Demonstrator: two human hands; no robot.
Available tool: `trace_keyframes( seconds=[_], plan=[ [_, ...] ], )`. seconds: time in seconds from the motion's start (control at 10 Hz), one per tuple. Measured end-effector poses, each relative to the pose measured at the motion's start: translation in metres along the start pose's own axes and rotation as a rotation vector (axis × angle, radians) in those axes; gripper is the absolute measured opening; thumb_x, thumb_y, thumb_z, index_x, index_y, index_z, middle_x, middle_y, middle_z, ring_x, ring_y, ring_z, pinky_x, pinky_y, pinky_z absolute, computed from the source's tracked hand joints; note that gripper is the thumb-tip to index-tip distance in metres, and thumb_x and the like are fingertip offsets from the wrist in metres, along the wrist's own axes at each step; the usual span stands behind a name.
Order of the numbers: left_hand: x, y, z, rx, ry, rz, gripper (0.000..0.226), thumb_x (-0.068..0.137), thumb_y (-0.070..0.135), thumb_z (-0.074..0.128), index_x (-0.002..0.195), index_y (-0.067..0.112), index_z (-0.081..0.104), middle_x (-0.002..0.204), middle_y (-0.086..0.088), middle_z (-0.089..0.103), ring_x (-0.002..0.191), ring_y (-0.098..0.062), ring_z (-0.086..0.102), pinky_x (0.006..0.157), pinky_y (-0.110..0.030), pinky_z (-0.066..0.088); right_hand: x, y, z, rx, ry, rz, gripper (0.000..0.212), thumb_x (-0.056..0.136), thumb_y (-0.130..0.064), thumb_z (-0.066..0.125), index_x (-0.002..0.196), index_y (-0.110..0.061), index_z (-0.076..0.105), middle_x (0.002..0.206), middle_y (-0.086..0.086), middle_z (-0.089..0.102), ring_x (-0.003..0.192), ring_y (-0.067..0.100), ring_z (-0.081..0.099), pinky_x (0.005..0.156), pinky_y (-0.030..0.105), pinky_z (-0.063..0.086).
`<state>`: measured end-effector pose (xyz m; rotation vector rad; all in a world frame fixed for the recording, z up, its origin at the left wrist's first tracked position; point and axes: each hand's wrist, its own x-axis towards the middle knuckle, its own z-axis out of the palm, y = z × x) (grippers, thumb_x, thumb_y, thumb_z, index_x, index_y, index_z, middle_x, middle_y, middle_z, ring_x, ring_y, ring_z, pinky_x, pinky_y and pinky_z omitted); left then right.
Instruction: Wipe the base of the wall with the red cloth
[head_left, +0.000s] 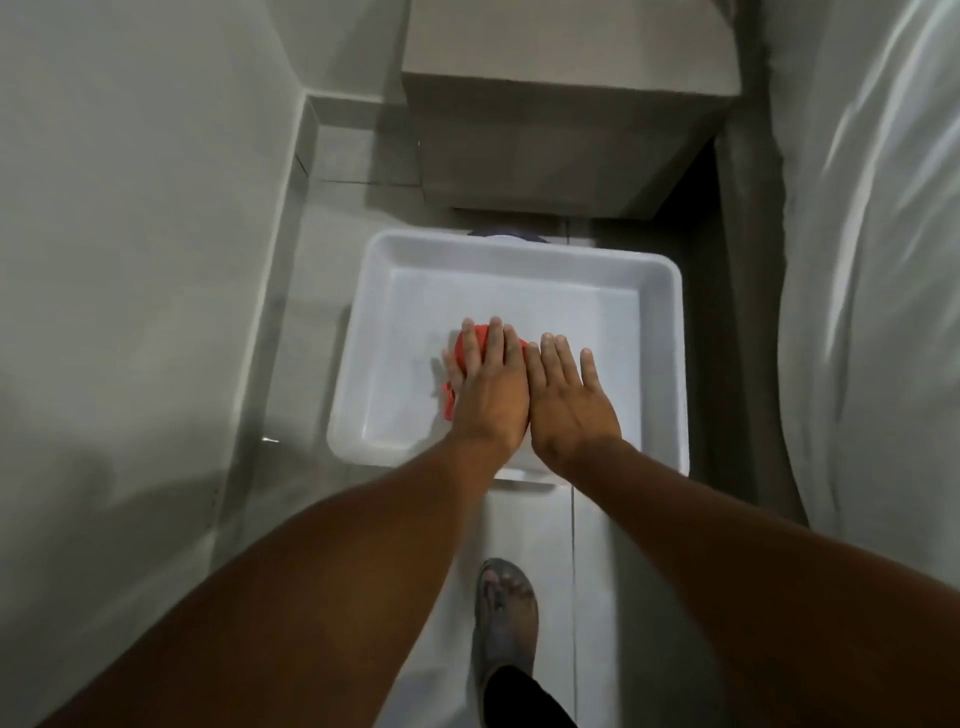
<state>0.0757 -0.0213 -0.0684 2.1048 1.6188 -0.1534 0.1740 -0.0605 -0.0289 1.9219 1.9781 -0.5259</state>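
Note:
The red cloth (460, 351) lies bunched on the bottom of a white plastic tub (660, 332) that stands on the floor. My left hand (488, 387) lies flat on top of the cloth with fingers stretched out, covering most of it. My right hand (569, 402) lies flat beside it, side by side and touching the left hand, with its fingers at the cloth's right edge. The base of the wall (283, 312) is a grey strip running along the left of the tub, with the pale wall above it.
A grey box-like cabinet (545, 130) stands just beyond the tub. White fabric (883, 260) fills the right side, with a dark gap beside it. My foot in a sandal (506, 618) rests on the pale floor tiles below the tub.

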Motion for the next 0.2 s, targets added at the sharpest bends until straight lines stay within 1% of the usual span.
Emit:
trace_keyframes(
  seconds=[0.1, 0.2],
  plan=[
    [0.004, -0.004, 0.011, 0.009, -0.055, -0.002, 0.08, 0.107, 0.036, 0.047, 0.161, 0.015, -0.008, 0.172, -0.008, -0.014, 0.156, -0.039, -0.021, 0.126, -0.066, 0.001, 0.001, 0.003, -0.005, 0.101, -0.052, -0.004, 0.068, 0.102, -0.024, 0.025, 0.156, -0.013, -0.014, 0.168, 0.014, -0.015, 0.154, 0.03, -0.018, 0.127, 0.048, -0.007],
    [-0.003, -0.002, 0.008, 0.072, -0.021, 0.034, 0.093, 0.101, 0.05, 0.051, 0.16, 0.015, -0.011, 0.171, -0.012, -0.016, 0.156, -0.04, -0.019, 0.124, -0.065, -0.006, -0.014, 0.005, -0.043, 0.317, 0.009, 0.06, 0.077, 0.098, -0.016, 0.043, 0.158, -0.018, -0.005, 0.17, 0.008, -0.01, 0.156, 0.026, -0.011, 0.128, 0.044, -0.001]
  ],
)
